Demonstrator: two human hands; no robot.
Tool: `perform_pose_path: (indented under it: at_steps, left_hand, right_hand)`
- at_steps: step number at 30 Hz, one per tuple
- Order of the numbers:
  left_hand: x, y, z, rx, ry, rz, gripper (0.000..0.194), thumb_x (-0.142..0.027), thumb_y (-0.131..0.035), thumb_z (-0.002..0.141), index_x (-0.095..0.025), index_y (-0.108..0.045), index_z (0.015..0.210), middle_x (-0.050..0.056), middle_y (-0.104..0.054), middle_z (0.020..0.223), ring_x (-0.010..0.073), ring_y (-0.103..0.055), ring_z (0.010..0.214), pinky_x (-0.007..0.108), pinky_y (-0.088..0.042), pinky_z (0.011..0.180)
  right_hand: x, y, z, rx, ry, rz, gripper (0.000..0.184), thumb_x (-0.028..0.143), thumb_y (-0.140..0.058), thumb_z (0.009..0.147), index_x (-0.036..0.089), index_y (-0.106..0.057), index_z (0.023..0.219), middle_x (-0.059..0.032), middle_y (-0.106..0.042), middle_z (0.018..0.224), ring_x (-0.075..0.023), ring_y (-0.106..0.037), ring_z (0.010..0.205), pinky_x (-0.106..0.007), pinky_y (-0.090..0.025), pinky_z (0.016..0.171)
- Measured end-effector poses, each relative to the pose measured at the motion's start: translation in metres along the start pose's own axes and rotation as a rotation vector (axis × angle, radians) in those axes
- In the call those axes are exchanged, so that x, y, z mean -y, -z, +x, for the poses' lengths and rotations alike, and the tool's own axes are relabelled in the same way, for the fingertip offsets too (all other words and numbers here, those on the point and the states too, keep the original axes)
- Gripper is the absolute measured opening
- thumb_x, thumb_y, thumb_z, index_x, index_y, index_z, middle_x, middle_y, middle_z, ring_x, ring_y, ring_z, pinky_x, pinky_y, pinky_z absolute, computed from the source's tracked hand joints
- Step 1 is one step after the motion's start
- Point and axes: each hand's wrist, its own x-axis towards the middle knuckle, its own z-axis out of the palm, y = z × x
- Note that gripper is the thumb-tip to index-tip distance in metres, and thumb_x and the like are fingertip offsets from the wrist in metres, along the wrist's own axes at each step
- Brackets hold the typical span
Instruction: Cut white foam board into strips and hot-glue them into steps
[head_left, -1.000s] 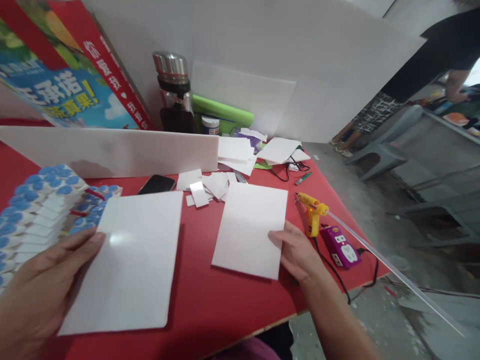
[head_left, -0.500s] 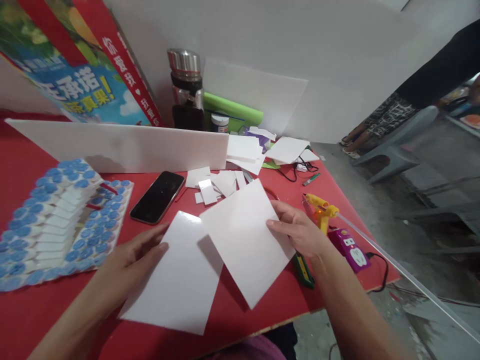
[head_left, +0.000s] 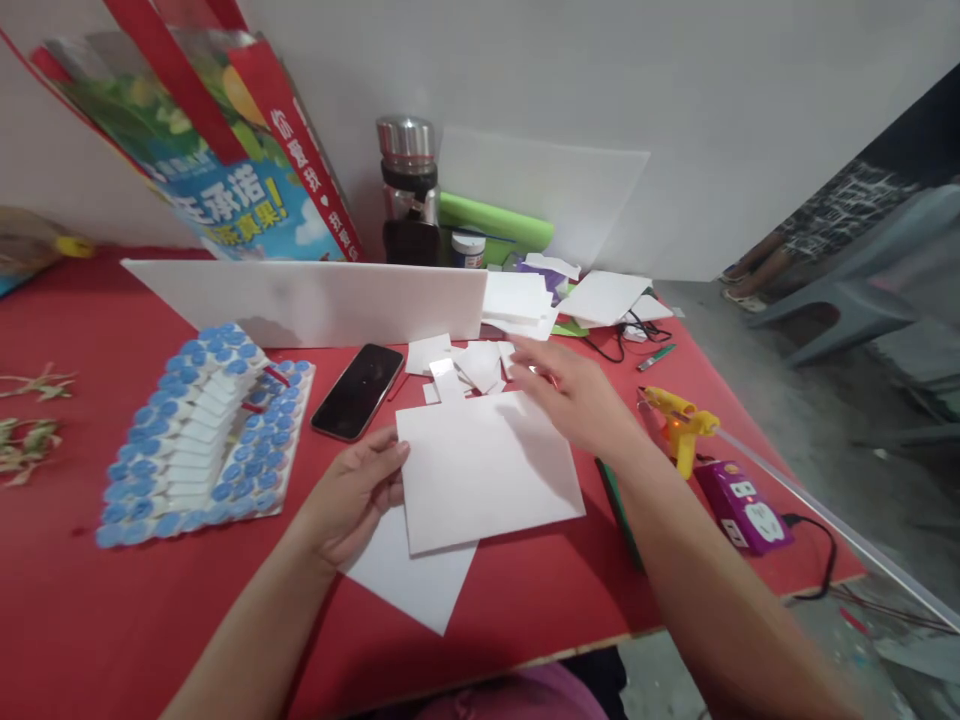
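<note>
My left hand (head_left: 367,495) pinches the left edge of a white foam board sheet (head_left: 487,470), thumb on top and fingers underneath. This sheet overlaps a second white sheet (head_left: 420,575) lying on the red table. My right hand (head_left: 574,395) hovers over the far right corner of the held sheet, fingers stretched and apart, holding nothing I can see. Just beyond its fingertips lie several small white cut pieces (head_left: 480,365). Partly hidden under my right forearm is a green-handled tool (head_left: 616,500); its kind does not show clearly.
A blue-dotted white stair model (head_left: 206,440) and a phone (head_left: 358,391) lie left. On the right are a yellow glue gun (head_left: 682,425) and a purple power socket (head_left: 742,505). A long white board (head_left: 315,305) stands behind, near a bottle (head_left: 409,190) and printed bag (head_left: 255,180).
My right hand has let go of the upper sheet and moved forward. My left hand now grips that sheet, which has turned and lies over the lower one. The view has shifted left.
</note>
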Motion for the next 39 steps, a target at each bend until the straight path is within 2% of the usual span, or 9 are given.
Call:
perform_pose_path:
  at_steps: [2,4,6,10,15,22,33,36,39]
  left_hand:
    - [-0.002,0.006,0.001,0.019,0.011,-0.061,0.024,-0.018,-0.09,0.077,-0.016,-0.075,0.096,0.004,-0.079,0.082,0.0125,-0.072,0.064,0.018,-0.061,0.058]
    - [-0.004,0.01,0.002,0.031,0.02,-0.063,0.022,-0.014,-0.084,0.081,-0.016,-0.075,0.102,0.007,-0.081,0.09,0.0148,-0.075,0.068,0.021,-0.064,0.063]
    - [-0.005,0.009,0.004,0.039,0.02,-0.046,0.023,-0.013,-0.08,0.084,-0.016,-0.076,0.107,0.01,-0.082,0.099,0.0173,-0.077,0.075,0.025,-0.066,0.067]
    - [-0.007,-0.003,0.01,0.003,0.021,-0.069,0.028,-0.015,-0.075,0.091,-0.018,-0.076,0.119,0.009,-0.082,0.109,0.0184,-0.079,0.089,0.025,-0.065,0.079]
    - [-0.016,-0.016,0.011,0.113,0.057,-0.216,0.044,-0.044,-0.053,0.106,-0.02,-0.067,0.14,0.012,-0.078,0.124,0.0236,-0.076,0.106,0.034,-0.063,0.092]
    - [-0.015,-0.011,0.008,0.198,0.143,-0.355,0.079,-0.076,-0.035,0.1,-0.018,-0.061,0.147,0.018,-0.073,0.136,0.0345,-0.067,0.13,0.048,-0.058,0.104]
    - [-0.017,-0.004,0.008,0.17,0.14,-0.403,0.083,-0.076,-0.034,0.101,-0.011,-0.063,0.144,0.023,-0.071,0.137,0.0345,-0.067,0.131,0.047,-0.061,0.1]
    - [-0.011,-0.008,0.005,0.197,0.098,-0.376,0.07,-0.066,-0.054,0.099,-0.01,-0.065,0.139,0.022,-0.068,0.142,0.0318,-0.069,0.127,0.043,-0.061,0.103]
    - [-0.003,-0.013,0.002,0.123,0.058,-0.207,0.048,-0.036,-0.08,0.089,-0.013,-0.071,0.13,0.016,-0.077,0.127,0.0252,-0.077,0.106,0.033,-0.065,0.091]
  right_hand:
    - [-0.014,0.001,-0.021,-0.184,-0.169,0.218,0.047,0.052,-0.063,0.1,0.029,-0.068,0.14,-0.0077,-0.076,0.129,-0.0285,-0.07,0.121,-0.047,-0.054,0.106]
    - [-0.027,-0.001,-0.044,-0.25,-0.346,0.531,0.051,0.062,-0.066,0.096,0.029,-0.07,0.134,-0.0075,-0.079,0.121,-0.0282,-0.073,0.114,-0.045,-0.057,0.101]
    - [-0.037,-0.008,-0.065,-0.185,-0.484,0.818,0.052,0.063,-0.072,0.091,0.026,-0.073,0.128,-0.0087,-0.081,0.113,-0.0282,-0.076,0.105,-0.044,-0.059,0.095]
    - [-0.043,-0.027,-0.087,-0.074,-0.585,1.087,0.044,0.034,-0.091,0.075,0.022,-0.077,0.115,-0.0085,-0.083,0.109,-0.0275,-0.078,0.099,-0.041,-0.06,0.09]
    - [-0.05,-0.035,-0.085,-0.05,-0.555,1.199,0.045,0.017,-0.088,0.069,0.022,-0.078,0.113,-0.0065,-0.082,0.115,-0.0243,-0.076,0.103,-0.034,-0.059,0.088]
    - [-0.057,-0.035,-0.081,-0.093,-0.66,1.259,0.031,0.043,-0.08,0.086,0.02,-0.08,0.107,-0.0068,-0.083,0.108,-0.0215,-0.076,0.096,-0.031,-0.061,0.082]
    - [-0.046,-0.033,-0.093,-0.2,-0.727,1.178,0.032,0.03,-0.094,0.072,0.016,-0.08,0.098,-0.0073,-0.084,0.092,-0.0212,-0.077,0.076,-0.032,-0.063,0.074]
    - [-0.035,-0.04,-0.098,-0.263,-0.7,1.272,0.028,0.028,-0.091,0.077,0.017,-0.08,0.1,-0.0078,-0.083,0.108,-0.021,-0.078,0.093,-0.031,-0.063,0.085]
    - [-0.025,-0.051,-0.109,-0.145,-0.713,1.344,0.028,0.028,-0.091,0.078,0.019,-0.078,0.102,-0.0074,-0.082,0.112,-0.0212,-0.077,0.099,-0.032,-0.063,0.089]
